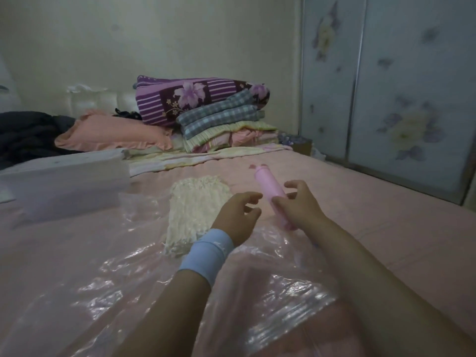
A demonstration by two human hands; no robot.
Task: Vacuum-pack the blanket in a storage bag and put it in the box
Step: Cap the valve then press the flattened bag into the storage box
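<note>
**Packed blanket lies in its bag while the right hand holds the pump**

The cream, deeply wrinkled blanket [195, 212] lies at the centre of the frame. It is pressed into a flat, crinkled slab inside the clear plastic storage bag [103, 266]. The bag spreads in glossy folds across the lower half of the frame, on top of the pink bed sheet [360, 202]. The blanket's near corner is hidden behind the left wrist.

Just right of the blanket, the right hand [298, 204] grips a pink plastic cylinder-shaped pump [270, 191]. Fingers and thumb are curled round its lower half. The upper end points away toward the top of the frame, and the lower end sticks out below the palm.

The left hand [239, 215] hovers just left of the pump, over the blanket's right edge. Its fingers are spread and half bent, and it holds nothing. Whether its fingertips touch the pump cannot be told. A pale blue wristband [208, 253] wraps that wrist.

At the left edge of the frame a white rectangular box [64, 181] sits on the bed, beside the far left part of the bag and apart from the blanket.

Further back, at upper centre, stands a pile of folded bedding [219, 117]: a purple flowered and striped quilt on top, then grey checked cloth, then pale striped layers. Left of the pile lies a salmon-pink frilled pillow [113, 135], with dark cloth [23, 135] heaped beyond it at the left edge. Pale wardrobe doors [399, 86] printed with flowers fill the upper right, next to a plain cream wall [154, 34].
</note>
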